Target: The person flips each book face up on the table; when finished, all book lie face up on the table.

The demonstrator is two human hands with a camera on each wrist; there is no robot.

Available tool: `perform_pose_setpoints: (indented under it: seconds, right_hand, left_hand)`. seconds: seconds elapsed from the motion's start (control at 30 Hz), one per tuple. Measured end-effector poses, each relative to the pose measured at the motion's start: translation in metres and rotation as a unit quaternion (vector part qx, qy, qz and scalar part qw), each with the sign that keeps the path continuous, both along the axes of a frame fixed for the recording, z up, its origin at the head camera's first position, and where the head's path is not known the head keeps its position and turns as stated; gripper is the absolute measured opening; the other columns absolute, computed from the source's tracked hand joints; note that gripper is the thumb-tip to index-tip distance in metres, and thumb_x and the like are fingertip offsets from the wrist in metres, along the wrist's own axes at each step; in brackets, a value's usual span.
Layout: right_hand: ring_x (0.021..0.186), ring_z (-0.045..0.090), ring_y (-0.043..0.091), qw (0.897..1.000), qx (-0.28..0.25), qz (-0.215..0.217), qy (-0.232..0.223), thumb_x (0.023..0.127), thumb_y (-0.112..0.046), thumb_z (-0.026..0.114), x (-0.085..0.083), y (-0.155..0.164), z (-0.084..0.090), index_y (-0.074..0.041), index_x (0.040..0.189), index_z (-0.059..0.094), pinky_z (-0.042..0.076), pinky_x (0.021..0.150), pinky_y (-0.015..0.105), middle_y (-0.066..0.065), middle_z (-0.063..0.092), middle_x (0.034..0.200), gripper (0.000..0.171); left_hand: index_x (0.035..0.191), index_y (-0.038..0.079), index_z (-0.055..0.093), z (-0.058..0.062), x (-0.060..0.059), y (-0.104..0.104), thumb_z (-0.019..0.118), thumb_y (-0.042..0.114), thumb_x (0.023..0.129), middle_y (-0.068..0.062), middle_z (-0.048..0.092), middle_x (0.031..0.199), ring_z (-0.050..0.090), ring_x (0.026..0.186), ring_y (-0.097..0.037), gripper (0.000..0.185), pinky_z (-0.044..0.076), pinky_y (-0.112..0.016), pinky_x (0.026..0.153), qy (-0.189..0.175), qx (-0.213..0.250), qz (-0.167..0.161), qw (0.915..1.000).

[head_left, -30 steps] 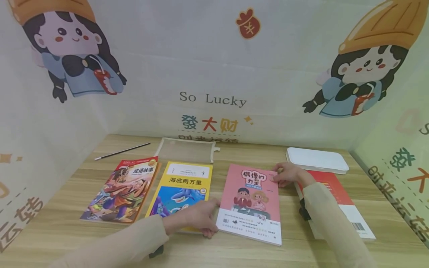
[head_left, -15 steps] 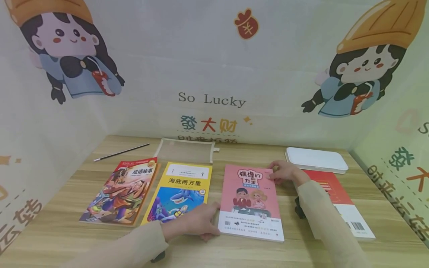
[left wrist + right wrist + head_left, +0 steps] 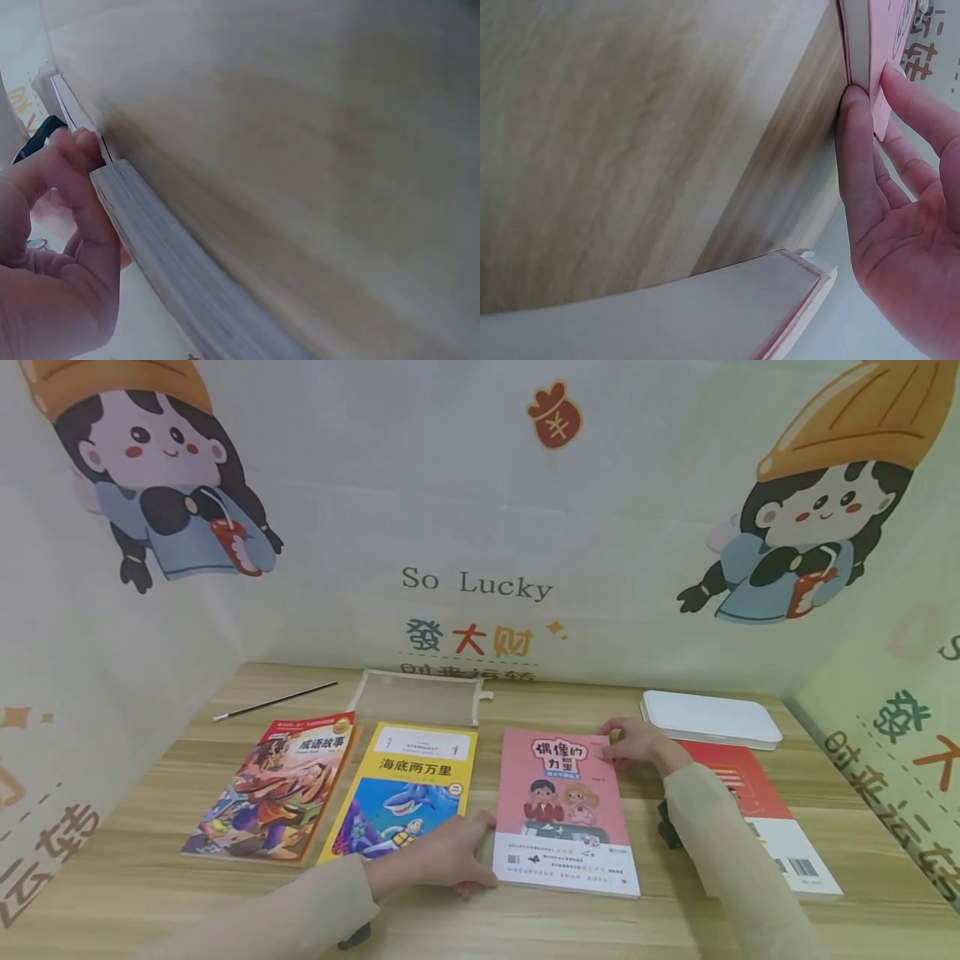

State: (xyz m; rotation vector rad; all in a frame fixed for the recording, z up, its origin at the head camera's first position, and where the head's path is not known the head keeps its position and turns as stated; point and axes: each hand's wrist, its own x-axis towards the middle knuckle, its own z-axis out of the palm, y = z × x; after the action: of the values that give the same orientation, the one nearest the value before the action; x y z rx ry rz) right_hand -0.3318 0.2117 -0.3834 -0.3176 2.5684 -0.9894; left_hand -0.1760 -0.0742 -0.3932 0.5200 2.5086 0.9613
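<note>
A pale wood-grain tabletop (image 3: 187,902) fills the lower half of the head view, walled on three sides by a printed backdrop (image 3: 480,510) with cartoon figures and the words "So Lucky".

The pink book (image 3: 564,810) lies flat, cover up, just right of centre. The left hand (image 3: 450,857) is at its lower left corner, fingers curled against the edge; in the left wrist view the fingertips (image 3: 79,146) press on the page block. The right hand (image 3: 637,743) is at the upper right corner, thumb on the cover and fingers (image 3: 859,150) against the side, so both hands pinch the book at opposite corners.

It looks like a thin paperback: light, somewhat flexible, with a glossy cover that may slip. Opposite corners or the spine edge seem the surest places to hold it.

Left of it lie a yellow book (image 3: 408,789) and an orange comic-cover book (image 3: 273,785), side by side. A red-and-white book (image 3: 772,818) sits at right under the right sleeve, with a white case (image 3: 708,717) behind it. A mesh pouch (image 3: 416,696) and a thin black stick (image 3: 273,700) lie near the back.
</note>
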Motion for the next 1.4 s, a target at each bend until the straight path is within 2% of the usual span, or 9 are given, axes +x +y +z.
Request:
perform_pose_setpoints:
  seconds: [0.23,0.37,0.57,0.63,0.77,0.87,1.0,1.1,1.4]
  right_hand:
    - [0.060,0.058,0.014,1.000,-0.006,-0.002,0.012,0.081,-0.008,0.062,-0.001,0.001,-0.004,0.005,0.111,0.048,0.051,0.059,0.028,0.012,0.057,0.076,0.036]
    - [0.061,0.058,0.015,1.000,-0.011,0.001,0.012,0.081,-0.008,0.061,0.000,0.000,-0.003,0.006,0.111,0.048,0.051,0.060,0.029,0.012,0.058,0.077,0.036]
    - [0.062,0.058,0.016,1.000,-0.015,0.006,0.004,0.082,-0.008,0.061,0.001,0.001,-0.003,0.007,0.114,0.045,0.051,0.061,0.029,0.012,0.058,0.079,0.039]
    - [0.063,0.058,0.017,1.000,-0.027,0.010,-0.004,0.082,-0.008,0.061,0.002,0.003,-0.001,0.009,0.115,0.043,0.052,0.062,0.030,0.014,0.058,0.079,0.042]
    - [0.068,0.060,0.021,0.999,-0.041,0.019,0.002,0.081,-0.008,0.060,0.004,0.014,0.006,0.010,0.120,0.039,0.052,0.064,0.033,0.017,0.058,0.081,0.048]
    - [0.070,0.058,0.022,0.999,-0.035,0.026,0.021,0.082,-0.010,0.058,0.006,0.026,0.011,0.010,0.121,0.038,0.052,0.066,0.035,0.016,0.057,0.083,0.048]
    - [0.073,0.057,0.022,0.999,-0.035,0.027,0.026,0.085,-0.013,0.057,0.010,0.046,0.016,0.012,0.121,0.038,0.051,0.070,0.035,0.016,0.056,0.086,0.048]
    - [0.073,0.059,0.023,0.999,-0.040,0.017,0.026,0.085,-0.013,0.057,0.014,0.062,0.018,0.013,0.120,0.038,0.051,0.070,0.035,0.018,0.057,0.088,0.047]
    - [0.079,0.056,0.021,0.998,0.014,-0.039,0.048,0.085,-0.023,0.057,0.028,0.111,0.021,0.007,0.116,0.047,0.048,0.072,0.035,0.017,0.057,0.097,0.044]
  left_hand:
    - [0.123,0.001,0.044,0.000,-0.001,0.000,0.074,0.024,0.070,0.001,0.047,0.064,0.046,0.053,-0.010,0.065,0.039,-0.021,0.045,0.055,-0.073,-0.021,0.9956]
    - [0.123,0.001,0.044,0.001,-0.002,-0.002,0.074,0.023,0.070,0.002,0.047,0.065,0.046,0.054,-0.010,0.065,0.040,-0.021,0.045,0.060,-0.079,-0.022,0.9948]
    - [0.122,0.002,0.045,0.002,-0.002,-0.004,0.074,0.021,0.071,-0.001,0.050,0.063,0.049,0.049,-0.011,0.062,0.042,-0.023,0.043,0.046,-0.063,-0.015,0.9968]
    - [0.123,0.002,0.045,0.004,-0.003,-0.004,0.074,0.024,0.071,-0.003,0.056,0.074,0.050,0.056,-0.010,0.064,0.044,-0.022,0.049,0.058,-0.059,-0.017,0.9965]
    - [0.125,0.002,0.043,0.012,-0.008,-0.003,0.073,0.030,0.071,-0.004,0.057,0.071,0.045,0.053,-0.010,0.068,0.038,-0.021,0.047,0.081,-0.013,-0.012,0.9966]
    - [0.127,0.003,0.040,0.018,-0.012,-0.001,0.071,0.031,0.074,0.000,0.050,0.056,0.042,0.044,-0.010,0.067,0.032,-0.020,0.040,0.086,0.029,-0.016,0.9957]
    - [0.124,0.006,0.044,0.020,-0.016,0.006,0.068,0.031,0.077,0.004,0.052,0.060,0.046,0.047,-0.008,0.058,0.035,-0.019,0.041,0.098,0.061,-0.037,0.9926]
    - [0.119,0.006,0.050,0.020,-0.017,0.015,0.068,0.028,0.077,0.004,0.054,0.065,0.052,0.051,-0.010,0.051,0.040,-0.020,0.043,0.089,0.085,-0.057,0.9907]
    - [0.111,0.006,0.055,0.010,-0.020,0.047,0.066,0.024,0.080,0.004,0.059,0.070,0.059,0.055,-0.012,0.038,0.048,-0.024,0.046,-0.006,0.123,-0.105,0.9868]
